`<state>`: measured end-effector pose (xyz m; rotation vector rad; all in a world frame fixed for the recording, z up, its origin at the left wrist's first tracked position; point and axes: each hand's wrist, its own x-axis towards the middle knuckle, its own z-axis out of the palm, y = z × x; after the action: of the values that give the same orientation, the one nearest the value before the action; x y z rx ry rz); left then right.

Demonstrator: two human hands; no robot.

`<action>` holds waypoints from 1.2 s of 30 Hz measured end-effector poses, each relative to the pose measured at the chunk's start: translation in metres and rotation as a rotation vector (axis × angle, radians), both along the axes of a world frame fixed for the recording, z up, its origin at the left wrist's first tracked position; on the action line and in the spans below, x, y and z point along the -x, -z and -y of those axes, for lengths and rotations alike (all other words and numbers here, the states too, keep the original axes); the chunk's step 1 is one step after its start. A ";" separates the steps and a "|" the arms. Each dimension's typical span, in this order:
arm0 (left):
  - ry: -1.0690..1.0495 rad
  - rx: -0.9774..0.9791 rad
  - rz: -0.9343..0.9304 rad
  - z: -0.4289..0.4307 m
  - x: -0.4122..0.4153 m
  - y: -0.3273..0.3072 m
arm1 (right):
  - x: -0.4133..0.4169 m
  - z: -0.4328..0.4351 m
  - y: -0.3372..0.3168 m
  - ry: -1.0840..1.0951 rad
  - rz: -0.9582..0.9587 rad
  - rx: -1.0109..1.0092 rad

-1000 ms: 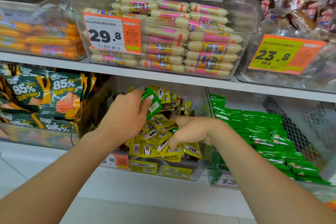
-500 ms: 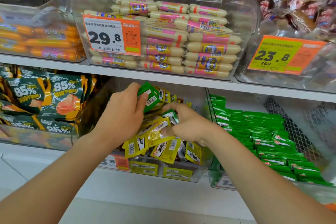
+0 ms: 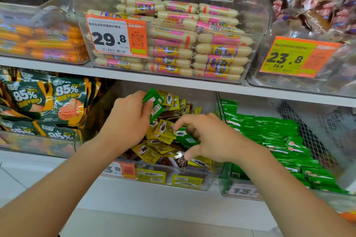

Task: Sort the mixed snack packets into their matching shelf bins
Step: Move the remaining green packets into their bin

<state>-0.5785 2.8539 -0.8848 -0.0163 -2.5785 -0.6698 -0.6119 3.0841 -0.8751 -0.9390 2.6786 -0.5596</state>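
On the lower shelf a clear middle bin (image 3: 192,183) holds several small yellow packets (image 3: 163,131). My left hand (image 3: 127,121) is inside it and grips a few green packets (image 3: 154,102) above the pile. My right hand (image 3: 210,138) hovers over the yellow pile and pinches one green packet (image 3: 183,135) between thumb and fingers. The clear bin to the right (image 3: 238,190) is filled with matching green packets (image 3: 279,134).
A bin of dark green "85%" bags (image 3: 48,106) stands at the left. The upper shelf (image 3: 173,81) carries bins of orange sausages (image 3: 42,42), white sausages (image 3: 192,44) behind a 29.8 tag, and brown snacks (image 3: 317,15) behind a 23.8 tag.
My right hand came up out of the yellow pile, let the clump of yellow packets drop, and now pinches a single green packet. My left hand stays put with its green packets.
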 end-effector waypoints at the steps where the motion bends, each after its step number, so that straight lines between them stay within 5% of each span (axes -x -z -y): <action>1: 0.013 -0.005 -0.001 -0.002 -0.001 -0.001 | 0.000 -0.004 0.001 -0.007 0.019 0.036; 8: 0.067 0.004 0.003 -0.013 -0.001 0.004 | -0.002 -0.013 -0.006 0.266 -0.209 0.457; 11: 0.077 -0.022 0.060 -0.016 -0.001 0.002 | -0.005 -0.010 -0.006 0.299 -0.040 0.615; 13: 0.159 -0.224 0.170 -0.022 -0.003 -0.003 | -0.006 -0.007 -0.005 0.252 0.070 0.673; 16: 0.317 -0.820 0.463 -0.039 -0.012 -0.015 | -0.003 -0.004 0.005 0.218 -0.110 0.565; 18: 0.360 -0.948 0.559 -0.045 -0.016 -0.019 | -0.003 -0.002 0.008 0.266 -0.165 0.559; 26: 0.223 -0.438 0.387 -0.039 -0.011 -0.010 | 0.001 -0.011 -0.001 0.168 -0.157 0.235; 31: 0.165 -0.381 0.385 -0.032 -0.010 -0.004 | -0.008 -0.007 0.008 -0.074 -0.299 -0.306; 36: 0.107 -0.437 0.377 -0.032 -0.005 0.001 | -0.006 -0.003 0.013 -0.107 -0.379 -0.399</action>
<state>-0.5734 2.8861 -0.8862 0.1249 -2.7307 -1.3781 -0.6063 3.0875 -0.8881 -1.1461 2.8734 0.1962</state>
